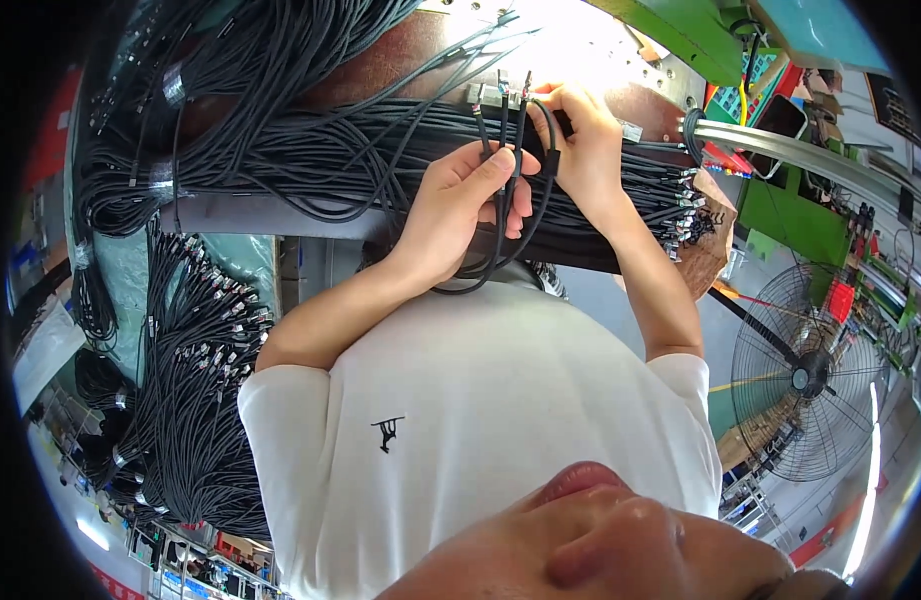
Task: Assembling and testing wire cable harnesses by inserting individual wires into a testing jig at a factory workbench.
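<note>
Cables [501, 150], thin and black with small metal ends, run upright between your two hands in the upper middle of the view. Your left hand [461, 205] sits lower, fingers curled and pressed together around the cables, thumb tip laid against them near their upper part. Below that hand the cables hang in a loose loop [481, 275] that curves down to your white shirt [481, 420] and back up. Your right hand [581, 135] is just above and to the right, fingertips pinching the cable ends near the metal tips. Both hands hover over a bundle [601, 195] of many more black cables lying across a brown bench [381, 60], its connector ends fanned out at the right. More cable bundles lie coiled at the upper left [181, 110], and another thick bunch [196, 400] hangs down at the left, its metal tips pointing up. A round wire-guarded fan [806, 375] stands at the right, beyond your right forearm. Green machine parts [691, 35] fill the upper right corner.
</note>
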Motion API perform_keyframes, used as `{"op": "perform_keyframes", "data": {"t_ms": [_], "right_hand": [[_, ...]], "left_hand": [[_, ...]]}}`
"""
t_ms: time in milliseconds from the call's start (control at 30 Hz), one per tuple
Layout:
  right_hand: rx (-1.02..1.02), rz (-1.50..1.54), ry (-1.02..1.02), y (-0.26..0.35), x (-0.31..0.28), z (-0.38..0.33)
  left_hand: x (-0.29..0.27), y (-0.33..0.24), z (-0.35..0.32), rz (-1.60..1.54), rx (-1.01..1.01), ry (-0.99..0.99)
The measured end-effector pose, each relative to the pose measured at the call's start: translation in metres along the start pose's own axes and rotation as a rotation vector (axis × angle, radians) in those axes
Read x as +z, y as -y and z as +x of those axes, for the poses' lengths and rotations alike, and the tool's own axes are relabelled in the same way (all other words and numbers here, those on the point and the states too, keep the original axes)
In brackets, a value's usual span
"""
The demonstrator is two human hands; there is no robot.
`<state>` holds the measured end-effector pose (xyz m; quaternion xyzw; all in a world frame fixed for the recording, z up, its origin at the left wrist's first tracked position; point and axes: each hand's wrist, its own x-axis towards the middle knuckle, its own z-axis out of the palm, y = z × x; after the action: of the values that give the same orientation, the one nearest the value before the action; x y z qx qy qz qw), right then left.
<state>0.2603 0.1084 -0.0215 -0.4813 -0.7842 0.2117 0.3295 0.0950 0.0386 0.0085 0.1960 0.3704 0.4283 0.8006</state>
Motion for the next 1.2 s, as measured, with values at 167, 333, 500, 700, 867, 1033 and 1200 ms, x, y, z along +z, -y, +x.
{"op": "perform_keyframes", "data": {"t_ms": [167, 333, 500, 700, 867, 1033, 1200], "right_hand": [[-0.136, -0.134, 0.007, 0.003, -0.012, 0.003], [-0.515, -0.366, -0.019, 0.016, -0.031, 0.02], [-0.079, -0.057, -0.064, -0.006, -0.027, 0.0], [0.045, -0.124, 0.081, -0.011, -0.021, 0.001], [0.018, -0.136, 0.168, -0.006, -0.03, 0.004], [-0.26, -0.282, -0.078, -0.009, -0.037, 0.0], [-0.394, -0.202, -0.122, -0.008, -0.048, 0.005]], "left_hand": [[-0.001, -0.001, 0.003, -0.004, -0.01, 0.023], [0.004, -0.011, 0.004, 0.095, -0.134, 0.149], [0.009, -0.017, -0.006, 0.281, 0.34, -0.055], [0.005, -0.014, 0.007, 0.055, -0.08, 0.231], [0.007, -0.011, 0.01, 0.06, -0.126, 0.224], [0.011, -0.014, 0.015, 0.049, -0.179, 0.237], [0.025, -0.028, 0.015, 0.087, -0.366, 0.39]]}}
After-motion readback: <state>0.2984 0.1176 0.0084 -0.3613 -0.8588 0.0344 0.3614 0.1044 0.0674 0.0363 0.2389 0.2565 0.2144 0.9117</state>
